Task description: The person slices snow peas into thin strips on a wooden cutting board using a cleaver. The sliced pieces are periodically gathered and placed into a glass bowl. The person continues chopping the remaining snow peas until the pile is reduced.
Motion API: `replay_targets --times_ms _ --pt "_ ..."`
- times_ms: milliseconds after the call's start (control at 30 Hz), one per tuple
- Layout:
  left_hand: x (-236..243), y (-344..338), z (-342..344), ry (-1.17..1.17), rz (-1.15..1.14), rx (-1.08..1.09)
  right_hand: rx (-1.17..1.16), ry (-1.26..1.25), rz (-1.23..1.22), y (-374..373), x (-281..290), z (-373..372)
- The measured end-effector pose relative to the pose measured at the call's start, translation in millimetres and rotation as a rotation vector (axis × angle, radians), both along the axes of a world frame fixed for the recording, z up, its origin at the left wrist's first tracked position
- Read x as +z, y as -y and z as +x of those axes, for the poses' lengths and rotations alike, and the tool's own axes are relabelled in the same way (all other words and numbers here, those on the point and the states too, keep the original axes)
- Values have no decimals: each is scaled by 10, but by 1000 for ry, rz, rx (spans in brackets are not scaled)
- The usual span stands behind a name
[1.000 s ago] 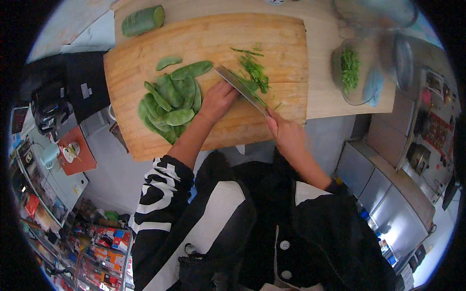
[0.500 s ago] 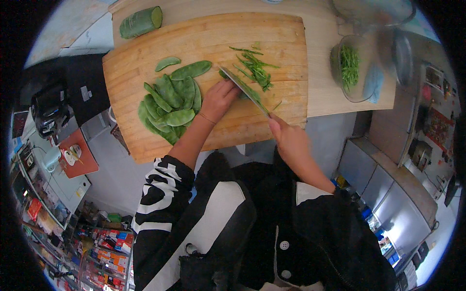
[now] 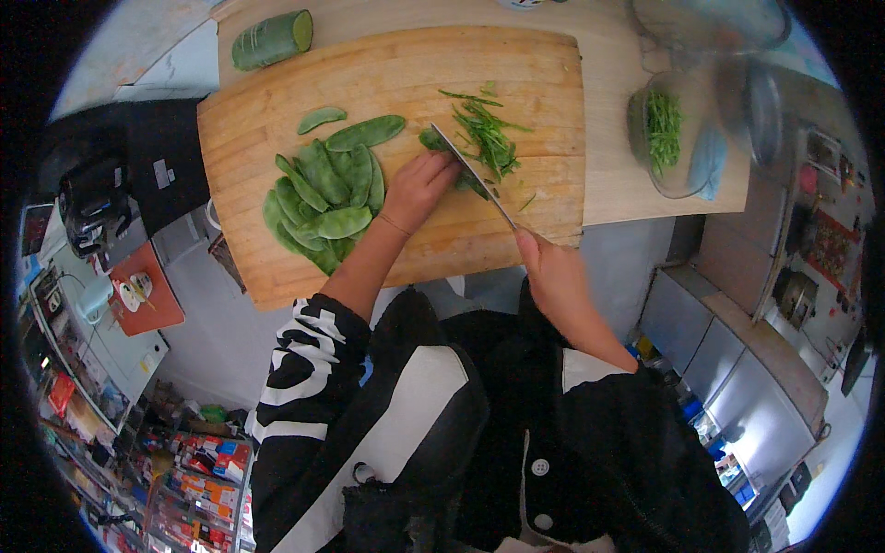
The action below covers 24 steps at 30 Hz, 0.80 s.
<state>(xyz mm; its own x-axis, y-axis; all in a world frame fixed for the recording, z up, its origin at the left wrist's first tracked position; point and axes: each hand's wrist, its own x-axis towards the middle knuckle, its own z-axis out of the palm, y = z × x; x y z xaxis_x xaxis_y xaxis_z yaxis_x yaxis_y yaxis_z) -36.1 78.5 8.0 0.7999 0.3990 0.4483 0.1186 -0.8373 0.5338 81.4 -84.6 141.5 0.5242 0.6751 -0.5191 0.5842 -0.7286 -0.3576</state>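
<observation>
My left hand (image 3: 419, 194) is closed, its fingers bent over flat green bean pods (image 3: 430, 139) and pressing them to the wooden cutting board (image 3: 387, 74). The fingers mostly hide these pods. In my right hand (image 3: 557, 274) is the handle of a kitchen knife (image 3: 472, 171), its blade slanting up and left beside my left fingertips, against the cut end of the pods. Thin green bean shreds (image 3: 489, 136) lie just right of the blade. Left of my left hand rests a pile of whole flat beans (image 3: 323, 184), with a small separate pod (image 3: 321, 119) above it.
At the back left, a cut piece of thick green cucumber-like vegetable (image 3: 267, 41) lies on the table (image 3: 613, 101). To the right stands a clear bowl (image 3: 687, 175) of green shreds (image 3: 663, 129), near a blue cloth (image 3: 710, 164) and transparent containers (image 3: 710, 23).
The knife blade has shifted slightly right and turned more edge-on; its tip is now a little clear of my left fingers. My left hand stays nearly in place on the pods.
</observation>
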Motion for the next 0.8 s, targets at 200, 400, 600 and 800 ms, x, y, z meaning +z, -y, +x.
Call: replay_targets --times_ms 200,400,600,800 --pt "-29 3 2 27 40 1 -101 -155 195 -232 -505 73" --pt "-90 -22 -37 -4 -76 -53 44 -65 245 32 -86 155" --pt "-124 -4 -7 32 -10 3 153 36 14 -179 -265 43" --pt "-103 4 -45 -30 -76 -44 -301 -206 37 -231 -459 145"
